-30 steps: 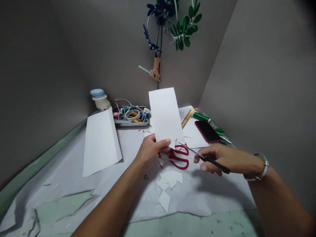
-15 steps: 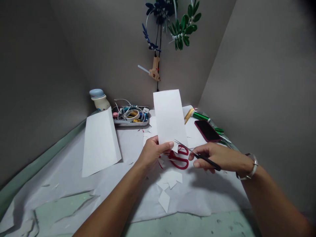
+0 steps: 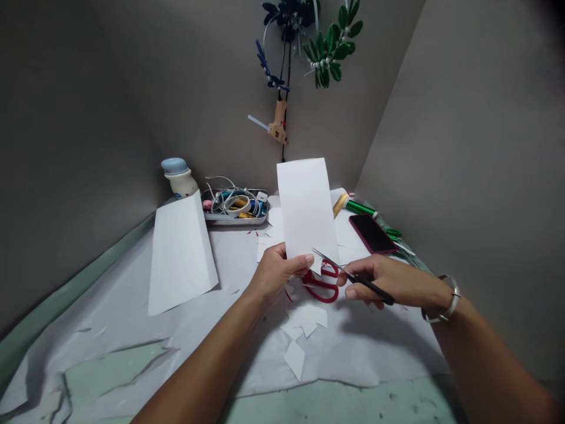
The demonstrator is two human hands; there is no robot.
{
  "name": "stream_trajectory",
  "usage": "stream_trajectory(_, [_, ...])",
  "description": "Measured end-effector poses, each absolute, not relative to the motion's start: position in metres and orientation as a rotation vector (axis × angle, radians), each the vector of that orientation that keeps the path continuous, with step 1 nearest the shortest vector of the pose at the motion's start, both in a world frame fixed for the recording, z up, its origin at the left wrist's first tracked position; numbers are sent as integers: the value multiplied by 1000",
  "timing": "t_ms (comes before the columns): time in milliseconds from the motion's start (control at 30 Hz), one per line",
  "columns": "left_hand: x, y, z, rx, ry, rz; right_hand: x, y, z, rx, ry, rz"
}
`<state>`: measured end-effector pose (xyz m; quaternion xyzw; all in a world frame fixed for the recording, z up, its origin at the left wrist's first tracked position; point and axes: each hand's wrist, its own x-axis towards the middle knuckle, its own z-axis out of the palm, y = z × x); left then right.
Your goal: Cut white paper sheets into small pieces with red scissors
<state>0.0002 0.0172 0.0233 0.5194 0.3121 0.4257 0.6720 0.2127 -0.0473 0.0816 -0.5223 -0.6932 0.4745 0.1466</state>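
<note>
My left hand (image 3: 282, 268) pinches the lower edge of a white sheet of paper (image 3: 306, 206), thumb in front, holding it raised above the table. In my right hand (image 3: 379, 280) is a pair of black-handled scissors (image 3: 338, 268). Their blades point up and left across the paper's lower corner, close to my left thumb. A small flap hangs at that cut corner. Behind the hands on the table lie red-handled scissors (image 3: 324, 288), partly hidden by the paper and my left hand. White paper scraps (image 3: 295, 359) are scattered below them.
A folded white sheet (image 3: 180, 253) stands at left, near a jar with a blue lid (image 3: 177, 176). A metal tray (image 3: 236, 221) holds wire, tape and thread. A phone (image 3: 371, 233) and green rolls (image 3: 361, 208) lie at right. A glue gun (image 3: 279, 122) hangs on the wall.
The paper and my left hand have shifted very slightly to the right in view. The scissors in my right hand look almost unchanged.
</note>
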Motion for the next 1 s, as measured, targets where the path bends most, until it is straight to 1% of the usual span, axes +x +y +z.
stream_trajectory(333, [0,19,19,1177,672,949,214,-46,83,-1490,-2023,1418])
stream_trajectory(1000, [-1,19,18,1185,679,926,214,-46,83,-1563,-2050,1356])
